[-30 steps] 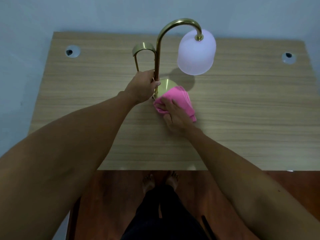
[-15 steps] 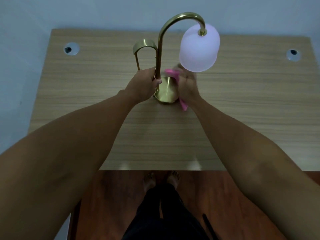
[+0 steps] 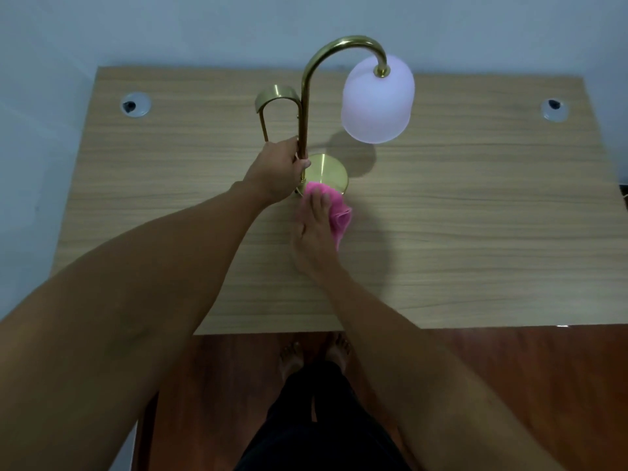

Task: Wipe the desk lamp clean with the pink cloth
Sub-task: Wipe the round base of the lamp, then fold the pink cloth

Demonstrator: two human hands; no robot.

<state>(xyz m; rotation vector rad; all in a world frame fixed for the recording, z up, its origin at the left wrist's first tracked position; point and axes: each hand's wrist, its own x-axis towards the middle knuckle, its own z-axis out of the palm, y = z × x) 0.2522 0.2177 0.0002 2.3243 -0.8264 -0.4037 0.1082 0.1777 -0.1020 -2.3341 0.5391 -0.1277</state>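
A brass desk lamp [image 3: 306, 107] with a curved neck, a white bell shade [image 3: 377, 100] and a round brass base [image 3: 329, 171] stands on the wooden desk [image 3: 475, 215]. My left hand [image 3: 278, 171] grips the lamp's stem just above the base. The pink cloth [image 3: 336, 209] lies over the front edge of the base and onto the desk. My right hand [image 3: 312, 229] presses on the cloth with straight fingers, covering its left part.
Two round cable holes sit near the desk's back corners, one on the left [image 3: 135, 104] and one on the right [image 3: 554, 109]. A pale wall runs behind the desk. My legs and bare feet [image 3: 316, 355] stand on the brown floor below the front edge.
My right hand has brought the cloth from the far right side of the base, under the shade, back down to the base's front edge. My left hand keeps its grip on the stem.
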